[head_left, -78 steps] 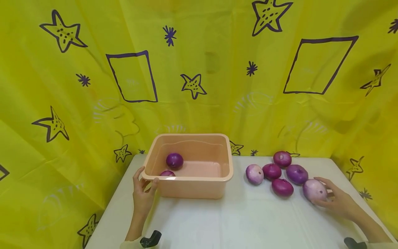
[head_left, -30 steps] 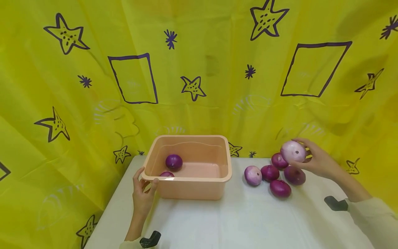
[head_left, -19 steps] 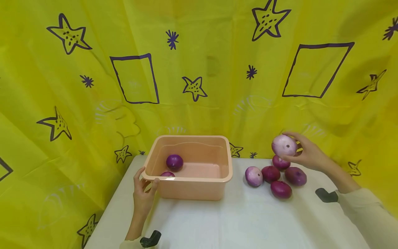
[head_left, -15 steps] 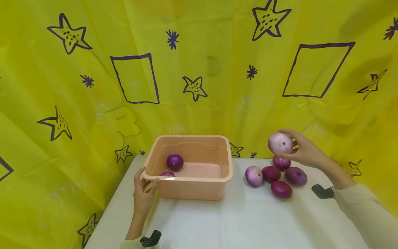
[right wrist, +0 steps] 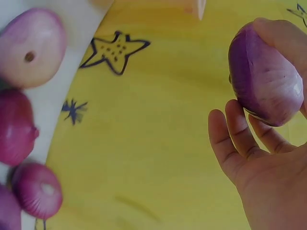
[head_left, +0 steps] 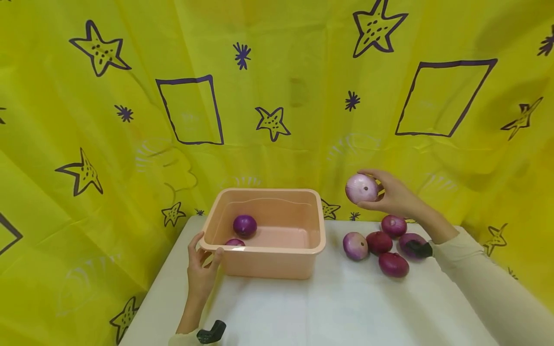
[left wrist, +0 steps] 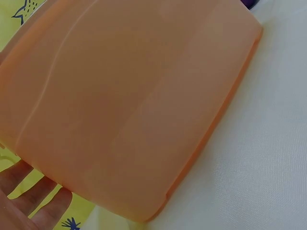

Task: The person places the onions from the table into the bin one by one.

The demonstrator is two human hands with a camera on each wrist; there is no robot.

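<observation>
My right hand (head_left: 389,194) holds a pale purple onion (head_left: 361,188) (right wrist: 266,79) in the air, to the right of and above the peach plastic tub (head_left: 264,257) (left wrist: 124,105). Its fingers (right wrist: 230,139) curl round the onion. My left hand (head_left: 201,269) grips the tub's near left corner, thumb over the rim. Two dark purple onions (head_left: 245,225) lie inside the tub, one (head_left: 234,242) half hidden by the front wall. Several more onions (head_left: 381,245) (right wrist: 29,48) lie in a cluster on the white table (head_left: 329,307) right of the tub.
A yellow curtain (head_left: 277,96) with drawn stars and squares hangs close behind the table and wraps both sides. The table's front half is bare white cloth. A black wrist mount (head_left: 212,331) shows at the bottom edge.
My right hand picked the pale onion up off the table at the right and carried it up and leftward, toward the tub. The left hand and tub stayed put.
</observation>
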